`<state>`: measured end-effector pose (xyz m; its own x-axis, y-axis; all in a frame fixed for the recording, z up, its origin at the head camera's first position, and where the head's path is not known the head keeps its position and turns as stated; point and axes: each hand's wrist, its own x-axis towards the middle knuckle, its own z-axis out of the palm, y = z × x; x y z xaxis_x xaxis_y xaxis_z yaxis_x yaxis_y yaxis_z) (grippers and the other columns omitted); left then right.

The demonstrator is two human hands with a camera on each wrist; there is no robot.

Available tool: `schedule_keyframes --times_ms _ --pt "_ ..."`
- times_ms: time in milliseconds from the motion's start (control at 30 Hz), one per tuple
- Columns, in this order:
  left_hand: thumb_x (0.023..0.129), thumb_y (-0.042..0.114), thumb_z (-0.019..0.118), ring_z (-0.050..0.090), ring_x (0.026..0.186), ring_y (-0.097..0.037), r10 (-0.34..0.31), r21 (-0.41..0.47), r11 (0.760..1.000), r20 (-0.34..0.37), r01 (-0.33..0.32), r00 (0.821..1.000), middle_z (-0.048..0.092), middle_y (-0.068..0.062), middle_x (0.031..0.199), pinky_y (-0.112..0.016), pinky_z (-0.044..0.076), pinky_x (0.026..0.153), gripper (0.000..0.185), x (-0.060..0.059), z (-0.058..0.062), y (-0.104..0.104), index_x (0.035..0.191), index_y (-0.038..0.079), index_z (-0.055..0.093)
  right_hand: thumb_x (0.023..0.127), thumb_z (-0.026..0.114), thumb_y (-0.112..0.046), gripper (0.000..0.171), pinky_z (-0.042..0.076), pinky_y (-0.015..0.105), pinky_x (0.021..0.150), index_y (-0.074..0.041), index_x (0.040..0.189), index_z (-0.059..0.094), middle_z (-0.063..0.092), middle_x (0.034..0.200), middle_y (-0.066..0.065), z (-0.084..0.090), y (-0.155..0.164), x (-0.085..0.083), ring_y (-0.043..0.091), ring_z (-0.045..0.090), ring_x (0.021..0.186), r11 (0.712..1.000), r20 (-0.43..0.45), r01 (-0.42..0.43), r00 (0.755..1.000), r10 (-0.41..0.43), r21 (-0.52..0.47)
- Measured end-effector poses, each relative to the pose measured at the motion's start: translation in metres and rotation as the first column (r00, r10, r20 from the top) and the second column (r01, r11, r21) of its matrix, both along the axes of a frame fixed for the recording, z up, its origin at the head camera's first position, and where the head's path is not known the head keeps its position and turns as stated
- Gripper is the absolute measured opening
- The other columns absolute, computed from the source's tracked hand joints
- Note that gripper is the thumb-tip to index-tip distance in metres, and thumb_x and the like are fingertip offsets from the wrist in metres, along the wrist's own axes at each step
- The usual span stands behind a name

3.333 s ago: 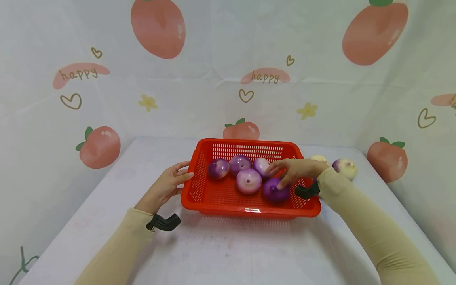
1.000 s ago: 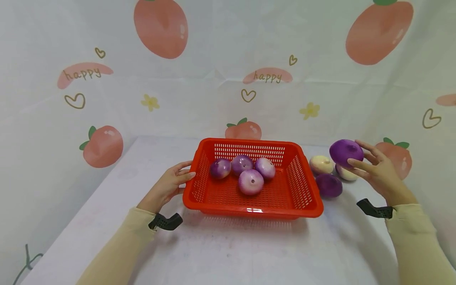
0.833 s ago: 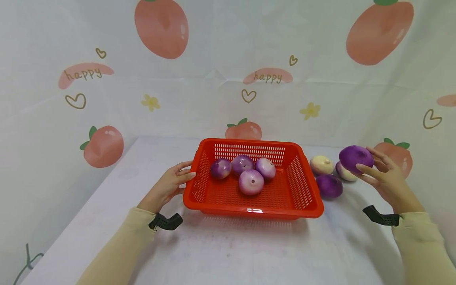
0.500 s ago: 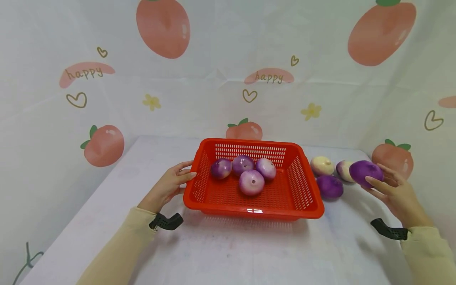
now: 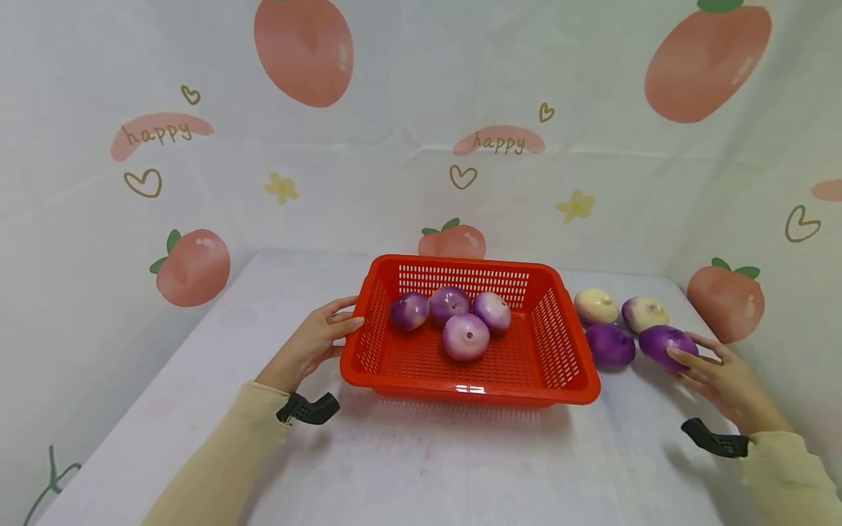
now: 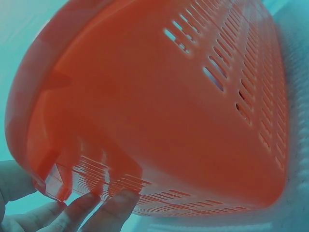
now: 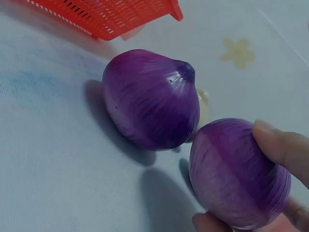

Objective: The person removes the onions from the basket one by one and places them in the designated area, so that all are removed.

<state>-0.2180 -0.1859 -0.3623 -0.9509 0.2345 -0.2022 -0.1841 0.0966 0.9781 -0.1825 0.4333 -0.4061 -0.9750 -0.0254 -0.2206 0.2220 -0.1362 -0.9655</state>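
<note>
My right hand [image 5: 726, 380] holds a dark purple onion [image 5: 666, 347] between thumb and fingers, low over the table at the right; its shadow shows below it in the right wrist view. Just left of it sits another purple onion [image 7: 147, 99], close beside the held one. My left hand [image 5: 316, 342] grips the left rim of a red plastic basket [image 5: 470, 394], thumb over the rim and fingers against the outer side wall. Several pale purple onions lie inside, among them a whitish one [image 5: 465, 337] at the front.
Behind the two dark onions stand a cream onion [image 5: 596, 307] and a cream-and-purple onion [image 5: 643, 314], to the right of the basket. A white printed backdrop [image 5: 368, 183] rises behind the white table [image 5: 421, 467] and along both sides.
My right hand has taken a dark purple onion out of the basket, carried it right and lowered it beside the other onions. The left hand keeps its grip on the basket.
</note>
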Motion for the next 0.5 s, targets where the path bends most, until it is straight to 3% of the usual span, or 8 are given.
schedule_keyframes --times_ms 133,233,300,400,500 --pt "0.097 0.022 0.058 0.063 0.107 -0.021 0.001 -0.001 1.0 -0.003 -0.001 1.0 0.044 -0.024 0.145 -0.044 0.057 0.086 0.065 -0.0001 -0.0001 0.0004 0.153 0.011 0.026 0.096 0.059 -0.013 0.029 0.059 0.025 0.074 -0.035 0.111 0.048 0.049 0.105 -0.01 -0.002 -0.0004 0.0016 0.003 0.068 0.084 0.999 0.043 0.009 0.999 -0.01 0.032" --pt "0.097 0.022 0.058 0.063 0.107 -0.02 0.006 -0.01 1.0 -0.005 -0.006 1.0 0.045 -0.024 0.145 -0.044 0.057 0.086 0.065 -0.0001 -0.0001 0.0005 0.153 0.011 0.026 0.094 0.062 -0.013 0.03 0.058 0.023 0.073 -0.035 0.109 0.05 0.054 0.094 -0.018 -0.004 -0.0014 0.002 0.001 0.066 0.083 0.998 0.035 0.01 0.999 -0.012 0.063" --pt "0.097 0.023 0.059 0.063 0.107 -0.02 0.009 -0.017 1.0 -0.005 -0.009 1.0 0.045 -0.023 0.145 -0.044 0.057 0.086 0.065 0.0001 -0.0002 0.0003 0.153 0.011 0.026 0.094 0.063 -0.013 0.031 0.057 0.02 0.073 -0.035 0.11 0.049 0.052 0.096 -0.019 -0.0055 -0.0024 0.0015 -0.002 0.065 0.083 0.995 0.025 0.012 1.0 -0.014 0.098" --pt "0.097 0.023 0.059 0.062 0.108 -0.021 0.009 -0.022 1.0 -0.006 -0.01 1.0 0.044 -0.023 0.145 -0.044 0.056 0.086 0.066 0.0002 -0.0002 0.0003 0.153 0.011 0.026 0.094 0.063 -0.014 0.036 0.056 0.018 0.074 -0.037 0.116 0.044 0.046 0.107 -0.009 -0.0076 -0.0034 0.0004 -0.005 0.062 0.083 0.992 0.03 0.012 0.999 -0.016 0.128" --pt "0.097 0.023 0.058 0.062 0.108 -0.021 0.008 -0.023 1.0 -0.008 -0.009 1.0 0.044 -0.023 0.146 -0.044 0.056 0.087 0.065 0.0001 -0.0002 0.0005 0.153 0.011 0.026 0.094 0.063 -0.016 0.046 0.056 0.017 0.073 -0.038 0.126 0.037 0.037 0.123 0.012 -0.0089 -0.0031 -0.0012 -0.008 0.06 0.083 0.987 0.045 0.018 0.999 -0.025 0.157"
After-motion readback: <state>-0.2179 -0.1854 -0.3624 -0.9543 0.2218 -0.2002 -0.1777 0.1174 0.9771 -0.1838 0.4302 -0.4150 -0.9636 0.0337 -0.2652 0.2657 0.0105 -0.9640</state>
